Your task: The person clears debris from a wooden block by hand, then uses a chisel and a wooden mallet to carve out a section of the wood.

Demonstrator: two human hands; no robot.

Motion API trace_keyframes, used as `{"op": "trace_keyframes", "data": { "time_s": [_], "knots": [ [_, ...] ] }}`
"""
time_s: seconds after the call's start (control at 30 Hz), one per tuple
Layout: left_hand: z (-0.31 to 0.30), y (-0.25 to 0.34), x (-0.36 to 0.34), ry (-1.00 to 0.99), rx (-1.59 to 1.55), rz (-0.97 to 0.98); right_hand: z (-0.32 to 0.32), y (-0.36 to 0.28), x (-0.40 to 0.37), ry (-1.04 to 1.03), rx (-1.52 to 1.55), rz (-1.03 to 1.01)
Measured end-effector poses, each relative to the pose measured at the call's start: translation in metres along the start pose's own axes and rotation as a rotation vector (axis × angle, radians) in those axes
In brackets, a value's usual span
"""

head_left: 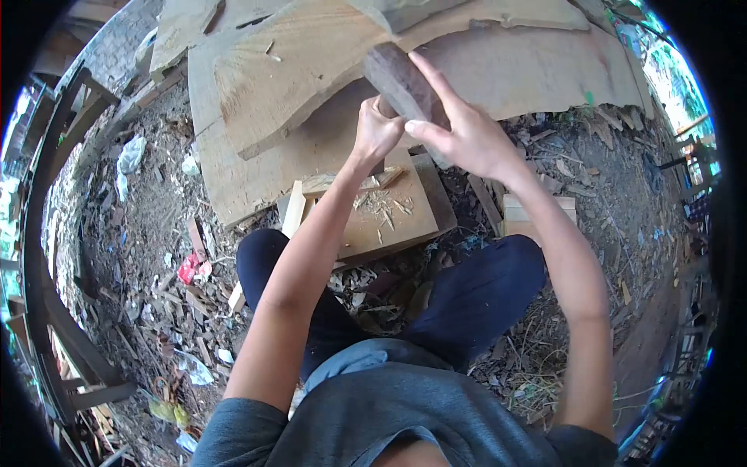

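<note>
A dark wooden mallet head (395, 74) is raised over the boards, slightly blurred. My left hand (379, 132) is closed in a fist around its handle, just below the head. Against the right side of the head lies my right hand (465, 136), its index finger stretched along the edge and its thumb apart. Below the hands is a wooden block (389, 226) scattered with wood chips. A narrow light piece of wood (327, 184) rests across the block's far side.
Large flat planks (280, 93) spread over the ground ahead. My bent knees (506, 268) flank the block. Wood scraps and litter cover the soil, with a red wrapper (188, 268) at left. A wooden frame (39, 202) stands at the far left edge.
</note>
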State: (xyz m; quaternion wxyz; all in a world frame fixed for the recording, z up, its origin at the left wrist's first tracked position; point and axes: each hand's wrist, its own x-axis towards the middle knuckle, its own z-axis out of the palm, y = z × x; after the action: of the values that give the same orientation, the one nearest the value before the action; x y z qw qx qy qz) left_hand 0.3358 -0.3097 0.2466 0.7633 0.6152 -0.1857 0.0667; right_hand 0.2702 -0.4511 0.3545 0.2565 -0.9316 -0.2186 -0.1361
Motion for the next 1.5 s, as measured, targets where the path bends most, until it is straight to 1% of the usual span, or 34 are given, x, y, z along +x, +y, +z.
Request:
{"op": "trace_keyframes", "data": {
  "time_s": [0.03,0.07,0.1,0.13,0.17,0.23,0.27,0.3,0.37,0.4,0.43,0.5,0.53,0.57,0.6,0.67,0.7,0.8,0.83,0.87,0.9,0.93,0.97,1.0,1.07,1.13,1.17,1.2,1.27,1.3,1.33,1.4,1.5],
  "knots": [
    [0.001,0.004,0.001,0.008,0.066,0.088,0.002,0.007,-0.002,-0.075,0.038,0.065],
    [-0.001,0.004,0.006,0.013,0.055,0.098,0.004,0.015,-0.003,-0.027,0.035,-0.007],
    [-0.006,0.003,0.003,-0.013,0.139,-0.023,0.007,0.022,-0.004,0.021,0.028,-0.078],
    [-0.009,0.003,0.001,-0.037,0.225,-0.142,0.003,0.008,-0.008,0.012,0.395,0.194],
    [-0.008,0.004,0.000,-0.019,0.225,-0.138,0.002,0.000,-0.009,0.005,0.762,0.470],
    [-0.011,0.004,-0.002,-0.015,0.216,-0.126,0.030,0.035,-0.018,-0.246,0.643,0.625],
    [-0.009,0.003,-0.001,-0.017,0.197,-0.114,0.051,0.058,-0.026,-0.375,0.518,0.603],
    [-0.010,0.002,0.000,-0.025,0.205,-0.097,0.059,0.053,-0.033,-0.480,0.254,0.637],
    [-0.009,0.000,0.000,-0.040,0.209,-0.093,0.085,0.063,-0.047,-0.635,-0.056,0.610],
    [-0.012,0.000,-0.001,-0.041,0.219,-0.090,0.096,0.064,-0.052,-0.684,-0.099,0.646],
    [-0.010,0.002,-0.003,-0.027,0.217,-0.092,0.100,0.059,-0.053,-0.695,-0.090,0.639],
    [-0.012,0.007,-0.007,-0.038,0.226,-0.133,0.104,0.048,-0.057,-0.753,-0.342,0.492],
    [-0.009,0.012,-0.006,-0.048,0.216,-0.154,0.105,0.048,-0.058,-0.757,-0.340,0.503],
    [-0.012,0.022,-0.007,-0.157,0.145,-0.208,0.105,0.049,-0.059,-0.752,-0.329,0.495],
    [-0.017,0.027,-0.005,-0.160,0.138,-0.214,0.105,0.049,-0.060,-0.747,-0.316,0.485],
    [-0.028,0.034,-0.003,-0.459,0.145,-0.176,0.104,0.049,-0.062,-0.746,-0.307,0.494],
    [-0.035,0.034,-0.003,-0.459,0.143,-0.177,0.104,0.048,-0.064,-0.741,-0.310,0.501],
    [-0.051,0.025,-0.003,-0.711,-0.113,-0.387,0.107,0.048,-0.065,-0.722,-0.308,0.513],
    [-0.049,0.016,-0.012,-0.745,-0.559,-0.695,0.109,0.047,-0.066,-0.713,-0.300,0.515],
    [-0.045,0.003,-0.024,-0.735,-0.615,-0.773,0.109,0.046,-0.067,-0.716,-0.298,0.505],
    [-0.047,-0.005,-0.036,-0.633,-0.616,-0.730,0.108,0.046,-0.065,-0.711,-0.272,0.520],
    [-0.045,0.000,-0.042,-0.540,-0.618,-0.688,0.107,0.047,-0.063,-0.702,-0.244,0.542],
    [-0.051,0.005,-0.041,-0.524,-0.604,-0.601,0.107,0.049,-0.064,-0.698,-0.245,0.546],
    [-0.053,0.009,-0.038,-0.345,-0.371,-0.452,0.109,0.051,-0.069,-0.687,-0.249,0.534],
    [-0.065,0.033,-0.022,-0.316,-0.301,-0.322,0.111,0.051,-0.073,-0.687,-0.253,0.501],
    [-0.069,0.056,-0.008,-0.188,-0.417,-0.309,0.109,0.053,-0.070,-0.699,-0.210,0.532],
    [-0.073,0.060,-0.003,-0.175,-0.384,-0.233,0.109,0.054,-0.070,-0.678,-0.193,0.517],
    [-0.072,0.061,0.000,-0.180,-0.379,-0.226,0.108,0.056,-0.068,-0.669,-0.192,0.514],
    [-0.068,0.060,0.001,-0.034,-0.328,-0.156,0.104,0.056,-0.064,-0.723,-0.219,0.531],
    [-0.063,0.057,-0.001,0.050,-0.264,-0.152,0.102,0.055,-0.062,-0.722,-0.219,0.526],
    [-0.061,0.052,-0.002,0.052,-0.262,-0.150,0.098,0.053,-0.062,-0.741,-0.225,0.527],
    [-0.058,0.040,-0.004,0.136,-0.160,-0.100,0.094,0.053,-0.062,-0.763,-0.234,0.532],
    [-0.053,0.038,-0.007,0.196,-0.150,-0.087,0.091,0.056,-0.067,-0.729,-0.256,0.531]
  ]
}}
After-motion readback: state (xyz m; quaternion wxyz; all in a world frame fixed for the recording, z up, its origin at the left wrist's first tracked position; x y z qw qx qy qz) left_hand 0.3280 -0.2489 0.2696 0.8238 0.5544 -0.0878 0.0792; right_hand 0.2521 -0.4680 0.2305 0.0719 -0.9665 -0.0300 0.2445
